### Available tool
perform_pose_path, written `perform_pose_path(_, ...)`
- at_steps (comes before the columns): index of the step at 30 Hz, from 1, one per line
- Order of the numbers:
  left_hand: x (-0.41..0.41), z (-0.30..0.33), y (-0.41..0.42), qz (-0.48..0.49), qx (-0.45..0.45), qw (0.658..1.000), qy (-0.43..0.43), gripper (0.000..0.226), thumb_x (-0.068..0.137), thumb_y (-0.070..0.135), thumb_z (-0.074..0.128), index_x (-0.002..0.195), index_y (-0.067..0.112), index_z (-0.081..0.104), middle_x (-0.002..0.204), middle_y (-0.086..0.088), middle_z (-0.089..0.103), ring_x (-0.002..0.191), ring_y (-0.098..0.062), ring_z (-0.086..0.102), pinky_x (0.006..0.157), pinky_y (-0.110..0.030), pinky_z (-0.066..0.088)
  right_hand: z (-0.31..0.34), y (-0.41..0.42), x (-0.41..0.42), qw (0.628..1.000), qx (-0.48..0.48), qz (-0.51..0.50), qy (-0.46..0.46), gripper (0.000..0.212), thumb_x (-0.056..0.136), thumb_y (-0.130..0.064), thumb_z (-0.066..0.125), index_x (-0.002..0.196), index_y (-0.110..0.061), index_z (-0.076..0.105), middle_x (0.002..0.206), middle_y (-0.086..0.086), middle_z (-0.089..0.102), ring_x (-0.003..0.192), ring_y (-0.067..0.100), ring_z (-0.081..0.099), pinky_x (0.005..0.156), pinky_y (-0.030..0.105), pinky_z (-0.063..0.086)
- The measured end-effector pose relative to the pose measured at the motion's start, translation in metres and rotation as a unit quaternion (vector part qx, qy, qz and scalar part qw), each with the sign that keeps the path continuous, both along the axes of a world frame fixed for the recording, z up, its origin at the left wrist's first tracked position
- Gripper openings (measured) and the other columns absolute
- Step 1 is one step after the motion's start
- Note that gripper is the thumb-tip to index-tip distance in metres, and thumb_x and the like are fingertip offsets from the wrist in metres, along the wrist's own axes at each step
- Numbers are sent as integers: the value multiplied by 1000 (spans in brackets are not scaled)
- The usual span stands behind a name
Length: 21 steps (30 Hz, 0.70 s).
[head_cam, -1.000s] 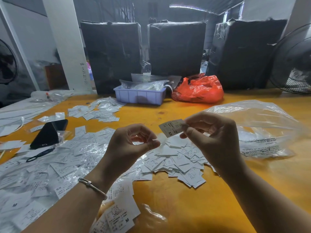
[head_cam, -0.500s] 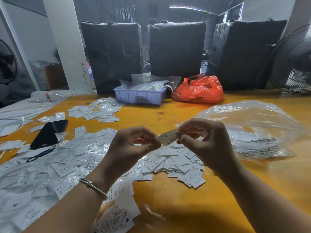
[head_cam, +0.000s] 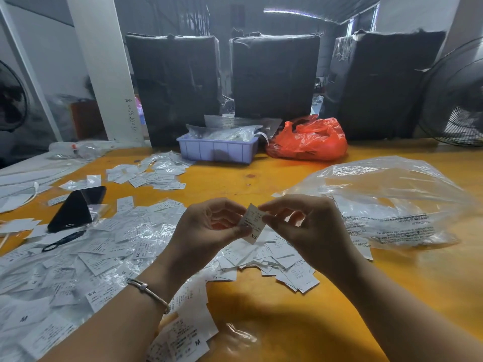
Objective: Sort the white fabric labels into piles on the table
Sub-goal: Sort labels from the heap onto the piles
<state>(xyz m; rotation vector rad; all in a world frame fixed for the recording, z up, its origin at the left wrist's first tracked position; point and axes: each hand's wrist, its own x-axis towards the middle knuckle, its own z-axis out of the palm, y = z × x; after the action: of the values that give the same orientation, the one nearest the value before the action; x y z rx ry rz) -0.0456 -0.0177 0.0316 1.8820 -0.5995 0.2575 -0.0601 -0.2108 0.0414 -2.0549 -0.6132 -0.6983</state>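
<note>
Now that the XS label [head_cam: 253, 223] has been brought over from the right hand [head_cam: 305, 226] alone, it's pinched by both hands, left hand [head_cam: 209, 228] included, above the loose heap [head_cam: 274, 259] mid-table [head_cam: 287, 322]. Probably being read before it's dropped on a pile.

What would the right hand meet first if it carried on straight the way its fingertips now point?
The right hand points leftward, pinching the XS label. Past that label, the left hand, which pinches the same label, is the first thing in line. Depth is hard to judge, but the fingertips look nearly level.
</note>
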Motion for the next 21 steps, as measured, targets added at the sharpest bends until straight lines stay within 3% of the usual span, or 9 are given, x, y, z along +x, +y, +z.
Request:
perform_pose_path(6,0,0,0,3,-11,1000,11,31,66,23,77,94,11,70,82,-2,74,79,-13,71,73,-22,57,1,-4,2,995,73,52,49,17,77,0,74,86,-13,77,76,-2,73,67,12,65,56,23,53)
perform_pose_path(10,1,-1,1,0,-6,1000,22,25,71,9,78,95,12,70,83,-3,73,81,-14,71,76,-25,58,0,-1,2,992,68,73,82,19,76,2,73,84,-15,77,74,-2,73,64,8,62,55,17,49)
perform_pose_path(14,0,1,1,-7,-6,1000,24,28,69,16,78,95,14,69,84,-1,73,82,-14,71,76,-25,58,-1,-5,5,982,112,88,127,23,77,6,68,83,-15,77,74,1,73,73,21,66,65,39,58)
perform_pose_path(17,-2,1,-1,-9,-21,999,32,34,63,24,77,95,15,70,83,0,73,80,-12,70,75,-25,58,-1,-5,6,980,98,81,152,25,76,6,67,79,-17,77,74,2,74,74,27,66,68,48,53)
perform_pose_path(21,-1,0,-1,-8,-19,999,38,35,63,26,78,95,16,70,83,-1,73,80,-13,70,77,-26,58,-1,-4,6,980,70,88,164,18,78,-2,70,80,-17,78,80,-1,71,75,17,63,63,33,49)
